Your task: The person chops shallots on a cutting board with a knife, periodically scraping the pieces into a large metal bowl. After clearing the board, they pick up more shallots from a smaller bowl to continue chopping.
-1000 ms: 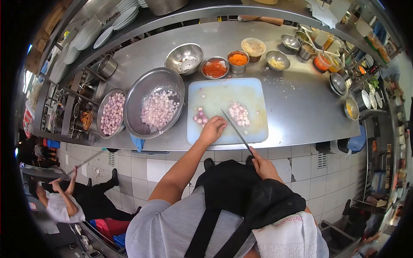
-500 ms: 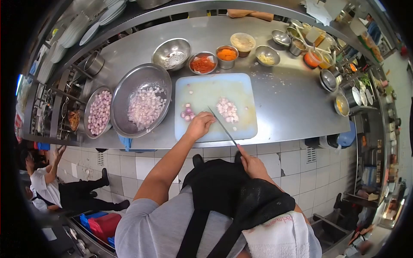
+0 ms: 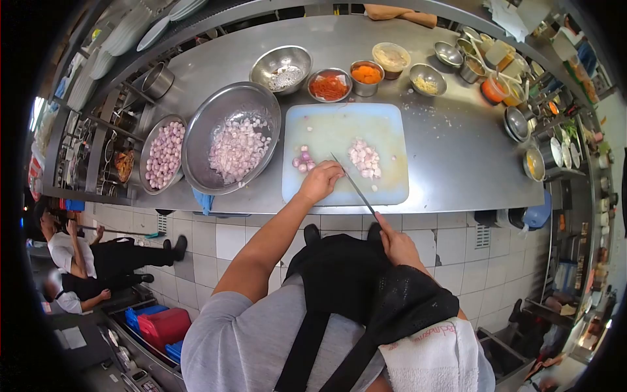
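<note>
My right hand (image 3: pixel 395 245) is clenched round the handle of the knife (image 3: pixel 354 185), near the counter's edge, blade slanting far and left over the cutting board (image 3: pixel 339 127). My left hand (image 3: pixel 320 183) sits curled on the board's near side, knuckles by the blade; what's under the fingers I can't tell. Whole shallots (image 3: pixel 302 160) lie just beyond it, a chopped pile (image 3: pixel 364 158) to the right of the blade. Left of the board, the big bowl (image 3: pixel 193 153) holds more chopped shallot.

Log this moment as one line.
left hand: on cutting board beside whole shallots | right hand: grips knife, tip over board | cut pile: right of blade | steel bowl: left of board
</note>
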The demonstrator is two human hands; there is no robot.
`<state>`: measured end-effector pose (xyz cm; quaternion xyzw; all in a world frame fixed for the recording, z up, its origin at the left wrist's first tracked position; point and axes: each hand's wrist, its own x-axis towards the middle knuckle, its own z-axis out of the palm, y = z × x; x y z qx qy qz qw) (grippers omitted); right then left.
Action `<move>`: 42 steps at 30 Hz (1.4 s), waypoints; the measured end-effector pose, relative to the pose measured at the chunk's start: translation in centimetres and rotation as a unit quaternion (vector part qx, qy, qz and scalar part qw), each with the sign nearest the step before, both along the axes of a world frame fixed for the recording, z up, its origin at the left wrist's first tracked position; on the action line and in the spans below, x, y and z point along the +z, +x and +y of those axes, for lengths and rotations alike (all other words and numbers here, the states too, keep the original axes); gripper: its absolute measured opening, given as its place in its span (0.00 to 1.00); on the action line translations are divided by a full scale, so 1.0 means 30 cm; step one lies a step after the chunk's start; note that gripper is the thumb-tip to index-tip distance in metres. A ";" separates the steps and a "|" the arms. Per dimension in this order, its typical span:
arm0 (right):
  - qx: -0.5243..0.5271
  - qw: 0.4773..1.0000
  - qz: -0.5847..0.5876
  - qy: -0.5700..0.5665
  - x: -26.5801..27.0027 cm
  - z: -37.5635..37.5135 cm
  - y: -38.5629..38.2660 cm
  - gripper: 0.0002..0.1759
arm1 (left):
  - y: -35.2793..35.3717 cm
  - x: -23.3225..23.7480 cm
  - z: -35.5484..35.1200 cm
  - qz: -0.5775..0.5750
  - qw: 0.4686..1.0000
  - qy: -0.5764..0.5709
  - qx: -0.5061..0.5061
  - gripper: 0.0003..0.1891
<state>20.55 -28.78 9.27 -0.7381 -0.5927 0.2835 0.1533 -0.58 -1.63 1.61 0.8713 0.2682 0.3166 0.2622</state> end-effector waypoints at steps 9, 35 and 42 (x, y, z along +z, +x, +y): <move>-0.004 0.997 0.083 0.005 -0.048 0.051 0.037 0.35 | -0.004 0.006 -0.020 -0.017 1.000 -0.004 0.001 0.07; -0.079 0.987 -0.074 0.116 0.041 -0.179 0.408 0.29 | 0.339 0.018 -0.212 0.138 0.988 0.041 -0.052 0.31; -0.101 0.979 0.092 0.152 -0.068 -0.254 0.628 0.28 | 0.258 0.020 -0.174 0.124 0.988 0.013 0.095 0.55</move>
